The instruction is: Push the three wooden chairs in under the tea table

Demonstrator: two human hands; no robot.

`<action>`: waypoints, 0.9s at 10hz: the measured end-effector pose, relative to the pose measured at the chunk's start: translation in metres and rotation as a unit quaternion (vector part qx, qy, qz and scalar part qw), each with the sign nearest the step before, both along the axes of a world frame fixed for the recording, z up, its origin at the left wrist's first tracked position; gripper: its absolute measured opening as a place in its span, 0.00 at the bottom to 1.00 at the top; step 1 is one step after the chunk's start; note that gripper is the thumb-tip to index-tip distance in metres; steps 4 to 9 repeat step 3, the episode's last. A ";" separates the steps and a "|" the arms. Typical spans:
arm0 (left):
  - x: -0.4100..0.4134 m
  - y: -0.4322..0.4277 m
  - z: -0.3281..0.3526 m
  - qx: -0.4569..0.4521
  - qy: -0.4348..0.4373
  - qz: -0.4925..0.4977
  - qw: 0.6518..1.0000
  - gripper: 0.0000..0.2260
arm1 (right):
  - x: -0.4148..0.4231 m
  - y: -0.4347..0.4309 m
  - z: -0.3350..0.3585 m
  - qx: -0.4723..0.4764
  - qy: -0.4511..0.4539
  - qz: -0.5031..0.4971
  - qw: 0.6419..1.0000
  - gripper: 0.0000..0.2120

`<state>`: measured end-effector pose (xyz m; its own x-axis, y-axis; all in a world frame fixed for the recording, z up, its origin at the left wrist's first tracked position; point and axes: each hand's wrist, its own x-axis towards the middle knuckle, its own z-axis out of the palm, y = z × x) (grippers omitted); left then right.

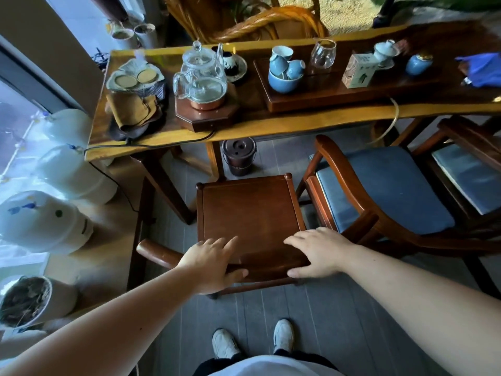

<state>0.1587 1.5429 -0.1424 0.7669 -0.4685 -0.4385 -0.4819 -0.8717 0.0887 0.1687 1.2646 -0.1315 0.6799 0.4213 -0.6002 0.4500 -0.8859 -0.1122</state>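
Shoes (253,341) are seen at the bottom edge on grey floor planks. Both arms are stretched forward onto the nearest chair (248,218), a bare wooden seat with no cushion. The left hand (214,263) is laid on the near-left of the seat, thumb hooked under the front edge, fingers spread flat on top; the grip is wrapped on the seat edge rather than closed in a fist. The right hand (322,252) is placed likewise on the near-right, thumb at the edge, palm down. A curved armrest (157,252) is visible just left of the left hand. This chair is judged to be the one in hand: its far posts are near the desk (284,123) edge but the seat is fully out in the open, so the push is not done. A dark lidded bucket (240,156) stands under the desk straight ahead and a desk leg (165,185) lies to the left; a straight forward shove, kept right of the leg and short of the bucket, is called for. The cushioned chair (385,188) is just beside on the right, partly under the desk, and a third chair (469,169) further right. Teaware and a glass kettle (202,77) are carried on top; bumps should be avoided.
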 end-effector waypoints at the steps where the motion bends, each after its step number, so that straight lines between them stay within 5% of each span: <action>1: 0.018 0.002 0.015 -0.036 -0.107 -0.041 0.993 0.37 | 0.013 0.016 0.021 0.019 -0.048 0.012 0.999 0.35; 3: 0.082 0.008 0.079 0.020 -0.228 -0.056 0.972 0.37 | 0.074 0.042 0.080 0.020 -0.209 0.020 0.978 0.38; 9: 0.082 0.008 0.079 0.020 -0.228 -0.056 0.972 0.37 | 0.074 0.042 0.080 0.020 -0.209 0.020 0.978 0.38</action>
